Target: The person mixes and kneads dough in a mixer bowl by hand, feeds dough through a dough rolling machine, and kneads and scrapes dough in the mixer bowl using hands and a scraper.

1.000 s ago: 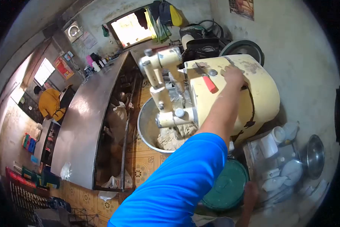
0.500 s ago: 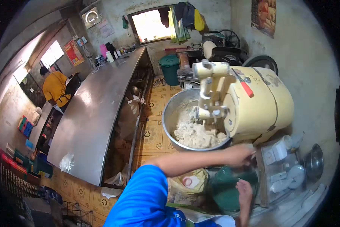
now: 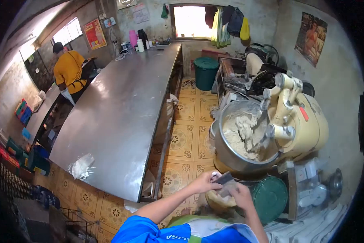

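Both hands meet low in the view, around a flat, dark grey scraper-like piece (image 3: 224,178). My left hand (image 3: 204,183) has its fingers closed on the left end of this piece. On the right side, my right hand (image 3: 241,194) pinches its lower part. Just beyond the hands stands a large metal bowl (image 3: 226,150) with pale, lumpy dough (image 3: 243,131) in it. The arms of a cream-coloured mixer (image 3: 311,121) reach into the bowl. Beneath my hands is an open sack or bag (image 3: 219,202), partly hidden.
A long metal table (image 3: 121,109) runs along the left, with a plastic bag (image 3: 82,166) on its near end. A person in a yellow shirt (image 3: 68,69) stands beyond it. A green lidded bin (image 3: 271,198) is at the lower right, another (image 3: 206,73) at the back.
My left hand has left the mixer's top and come down to my right hand; both now hold the flat piece. The view has turned right, and the mixer's arms have moved.
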The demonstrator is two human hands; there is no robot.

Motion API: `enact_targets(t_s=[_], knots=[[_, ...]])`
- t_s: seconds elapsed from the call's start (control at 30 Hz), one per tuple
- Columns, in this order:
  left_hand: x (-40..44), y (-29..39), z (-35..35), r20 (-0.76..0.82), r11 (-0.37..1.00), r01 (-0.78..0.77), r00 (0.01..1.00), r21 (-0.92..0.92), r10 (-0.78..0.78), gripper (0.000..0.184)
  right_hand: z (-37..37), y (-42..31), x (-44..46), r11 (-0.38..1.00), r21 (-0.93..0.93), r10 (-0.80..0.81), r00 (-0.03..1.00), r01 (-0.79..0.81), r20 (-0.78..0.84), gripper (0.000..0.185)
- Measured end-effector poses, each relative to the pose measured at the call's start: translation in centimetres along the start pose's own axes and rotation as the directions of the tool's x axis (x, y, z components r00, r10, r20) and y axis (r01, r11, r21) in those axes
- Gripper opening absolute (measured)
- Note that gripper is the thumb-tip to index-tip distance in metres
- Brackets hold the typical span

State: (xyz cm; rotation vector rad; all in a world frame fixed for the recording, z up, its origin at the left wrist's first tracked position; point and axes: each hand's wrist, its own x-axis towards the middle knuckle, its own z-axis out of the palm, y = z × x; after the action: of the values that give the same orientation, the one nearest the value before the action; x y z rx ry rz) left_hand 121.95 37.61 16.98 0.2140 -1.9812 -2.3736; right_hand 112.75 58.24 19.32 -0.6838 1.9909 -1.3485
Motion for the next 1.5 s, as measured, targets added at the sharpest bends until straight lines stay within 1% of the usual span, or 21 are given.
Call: enact_targets(t_s=[0.1,0.13,0.2,0.23,0.37,0.4,0.47,0.53,0.63,0.73,0.77,0.8,0.87,0.9,1.0,1.03,1.13,1.2,1.3,1.4,1.5], knots=[[-2.2,2.2,-3.9,-0.057,0.955,-0.06,0.995,0.291,0.08,0.024,3.0,-2.0,3.4,0.993,-0.087,-0.068,0.992,0.078,0.109,0.012],[-3.0,2.2,-4.6,-0.052,0.958,-0.057,0.996,0.282,0.075,0.024,4.2,-2.4,4.4,0.994,-0.09,-0.057,0.993,0.067,0.105,0.012],[-4.4,2.2,-6.2,-0.341,0.822,0.024,0.917,0.568,0.209,0.024,6.9,-3.3,6.8,0.969,-0.143,-0.198,0.98,0.201,0.037,0.022],[-5.0,2.4,-7.1,-0.333,0.824,0.029,0.922,0.566,0.196,0.024,8.0,-3.3,8.4,0.945,-0.2,-0.253,0.966,0.257,0.049,0.023],[-6.0,4.7,-9.5,-0.494,0.746,-0.018,0.738,0.666,0.459,0.018,11.4,-7.2,11.6,0.908,-0.236,-0.339,0.938,0.347,0.076,0.02],[-6.0,5.0,-10.5,-0.504,0.758,0.0,0.747,0.652,0.433,0.018,12.0,-7.3,12.7,0.913,-0.223,-0.329,0.94,0.342,0.096,0.021],[-5.6,5.8,-12.8,-0.575,0.898,-0.021,0.762,0.44,0.299,0.013,12.6,-9.5,14.1,0.926,-0.141,-0.334,0.934,0.35,0.129,0.022],[-4.8,6.3,-14.0,-0.6,0.887,-0.013,0.732,0.462,0.323,0.012,13.2,-11.3,16.3,0.922,-0.055,-0.371,0.915,0.383,0.156,0.023],[-3.3,6.2,-15.7,-0.642,0.875,0.015,0.686,0.483,0.343,0.011,14.1,-11.7,19.5,0.864,-0.209,-0.441,0.889,0.458,0.123,0.028],[-0.7,6.4,-18.3,-0.71,0.904,-0.01,0.615,0.428,0.343,0.011,14.2,-13.0,23.6,0.881,-0.204,-0.388,0.898,0.427,0.208,0.023],[0.3,6.5,-19.1,-0.716,0.904,-0.002,0.609,0.427,0.34,0.011,14.2,-13.2,25.1,0.886,-0.207,-0.363,0.898,0.415,0.247,0.02],[1.4,6.9,-19.9,-0.715,0.944,-0.058,0.638,0.324,0.285,0.012,14.2,-13.2,26.8,0.887,-0.201,-0.363,0.896,0.416,0.257,0.02],[3.7,8.3,-21.5,-0.693,0.983,-0.155,0.697,0.102,0.182,0.014,14.3,-13.4,30.5,0.898,0.25,-0.431,0.84,0.363,0.329,0.016],[5.0,8.8,-22.8,-0.7,0.983,-0.149,0.69,0.109,0.182,0.014,14.2,-13.9,32.6,0.836,0.462,-0.476,0.808,0.295,0.346,0.015],[8.2,10.2,-26.2,-0.608,0.994,-0.099,0.787,0.042,0.105,0.012,12.3,-15.1,38.3,0.863,0.464,-0.443,0.743,0.202,0.501,0.018],[9.5,10.7,-27.2,-0.618,0.993,-0.106,0.778,0.056,0.117,0.012,11.8,-15.9,40.5,0.873,0.457,-0.435,0.698,0.172,0.569,0.02],[12.6,12.1,-30.4,-0.55,0.996,-0.014,0.833,0.086,0.059,0.015,11.2,-17.3,46.3,0.857,0.494,-0.459,0.656,0.147,0.599,0.021],[14.9,13.3,-32.0,-0.575,0.995,-0.03,0.814,0.097,0.081,0.016,11.3,-17.7,49.4,0.853,0.503,-0.469,0.621,0.136,0.627,0.022],[18.8,13.9,-34.5,-0.595,0.995,-0.059,0.798,0.079,0.094,0.018,11.4,-17.5,53.7,0.87,0.428,-0.474,0.657,0.246,0.585,0.024],[22.1,12.3,-37.7,-0.55,0.998,-0.013,0.834,0.058,0.043,0.02,11.5,-15.9,57.3,0.933,0.317,-0.325,0.777,0.171,0.539,0.029],[25.2,10.2,-41.8,-0.567,0.999,-0.011,0.823,0.031,0.027,0.019,12.1,-14.5,61.4,0.956,0.251,-0.268,0.793,0.15,0.547,0.028]])
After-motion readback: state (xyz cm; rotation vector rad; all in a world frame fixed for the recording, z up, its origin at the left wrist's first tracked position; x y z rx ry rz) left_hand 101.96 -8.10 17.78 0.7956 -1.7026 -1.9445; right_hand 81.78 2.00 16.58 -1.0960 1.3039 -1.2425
